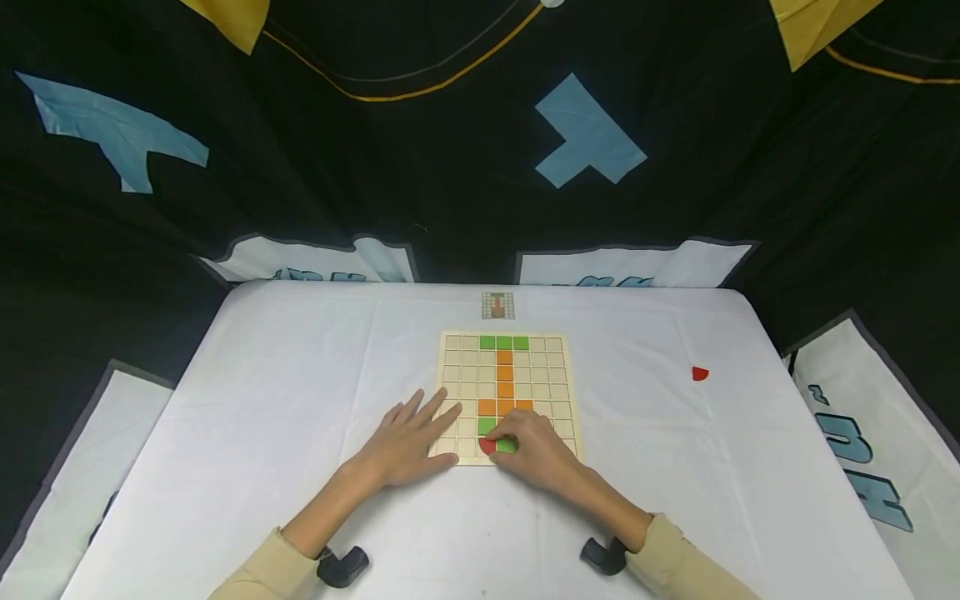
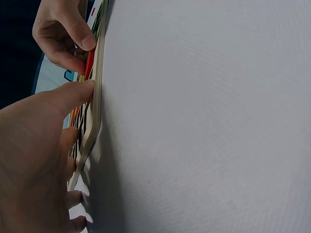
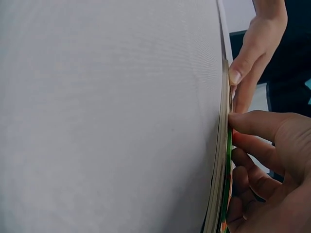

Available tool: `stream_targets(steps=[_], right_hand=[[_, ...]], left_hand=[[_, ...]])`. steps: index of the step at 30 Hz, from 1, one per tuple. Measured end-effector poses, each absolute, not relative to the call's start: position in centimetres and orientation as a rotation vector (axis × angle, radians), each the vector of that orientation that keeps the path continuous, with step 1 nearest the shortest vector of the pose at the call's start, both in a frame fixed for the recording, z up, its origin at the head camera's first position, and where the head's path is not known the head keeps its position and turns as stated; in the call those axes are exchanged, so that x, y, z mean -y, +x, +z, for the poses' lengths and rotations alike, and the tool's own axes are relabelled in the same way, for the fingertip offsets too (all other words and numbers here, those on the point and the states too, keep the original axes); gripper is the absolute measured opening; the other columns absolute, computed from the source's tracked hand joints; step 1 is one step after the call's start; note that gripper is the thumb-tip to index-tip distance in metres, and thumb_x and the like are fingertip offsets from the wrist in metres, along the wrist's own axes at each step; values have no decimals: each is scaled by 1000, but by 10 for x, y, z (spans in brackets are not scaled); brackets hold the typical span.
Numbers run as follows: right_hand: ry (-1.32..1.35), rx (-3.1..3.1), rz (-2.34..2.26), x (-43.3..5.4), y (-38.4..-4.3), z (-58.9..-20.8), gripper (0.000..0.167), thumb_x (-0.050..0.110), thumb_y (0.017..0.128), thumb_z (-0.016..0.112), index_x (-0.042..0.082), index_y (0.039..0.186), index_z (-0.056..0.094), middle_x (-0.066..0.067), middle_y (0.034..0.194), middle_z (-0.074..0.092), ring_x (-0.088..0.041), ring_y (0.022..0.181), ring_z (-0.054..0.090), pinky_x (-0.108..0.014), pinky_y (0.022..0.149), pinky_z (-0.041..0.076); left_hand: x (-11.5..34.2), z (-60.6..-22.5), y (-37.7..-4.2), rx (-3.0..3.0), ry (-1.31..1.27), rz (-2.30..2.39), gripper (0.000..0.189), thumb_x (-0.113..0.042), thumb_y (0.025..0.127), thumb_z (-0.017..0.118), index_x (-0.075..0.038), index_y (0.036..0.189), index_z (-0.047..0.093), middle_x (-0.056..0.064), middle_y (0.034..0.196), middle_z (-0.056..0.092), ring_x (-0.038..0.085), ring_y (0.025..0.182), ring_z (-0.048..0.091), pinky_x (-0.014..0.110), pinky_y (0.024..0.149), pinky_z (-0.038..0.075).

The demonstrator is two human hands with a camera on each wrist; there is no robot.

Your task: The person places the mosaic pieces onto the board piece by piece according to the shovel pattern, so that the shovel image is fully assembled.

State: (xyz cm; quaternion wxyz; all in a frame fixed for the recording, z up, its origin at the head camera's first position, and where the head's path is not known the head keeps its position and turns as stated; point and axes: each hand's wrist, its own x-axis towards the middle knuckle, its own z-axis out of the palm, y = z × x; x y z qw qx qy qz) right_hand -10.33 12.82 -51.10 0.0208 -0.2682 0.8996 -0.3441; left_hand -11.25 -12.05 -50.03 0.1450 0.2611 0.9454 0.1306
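Note:
A wooden grid board [image 1: 455, 367] lies on the white table. Green and orange square tiles sit in its middle columns, with a row of green tiles [image 1: 504, 342] at the top and an orange column [image 1: 505, 373] below. My left hand [image 1: 405, 446] rests with spread fingers on the board's left side, thumb at the near edge. Between thumb and fingertips, my right hand [image 1: 536, 450] pinches a red rounded piece [image 1: 487, 446] at the bottom row, beside a green tile [image 1: 506, 446]. The left wrist view shows this red piece [image 2: 89, 64] tilted up from the board.
Another red rounded piece [image 1: 700, 373] lies on the table [image 1: 645, 483] to the right. A small pattern card [image 1: 498, 306] is beyond the board's far edge. Black cloth with blue and yellow shapes hangs behind the table.

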Motion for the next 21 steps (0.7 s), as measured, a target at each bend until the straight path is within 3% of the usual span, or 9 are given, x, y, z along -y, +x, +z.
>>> stream_targets(steps=[21], right_hand=[[-758, -2771, -1054, -126, -102, -506, 20, 10, 80, 83, 13, 98, 78, 4, 95, 69, -15, 91, 60, -41, 79, 44]], left_hand=[[121, -499, -112, -2721, 762, 380, 74, -56, 97, 55, -19, 158, 33, 11, 165, 17, 42, 149, 11, 62, 114, 17]])
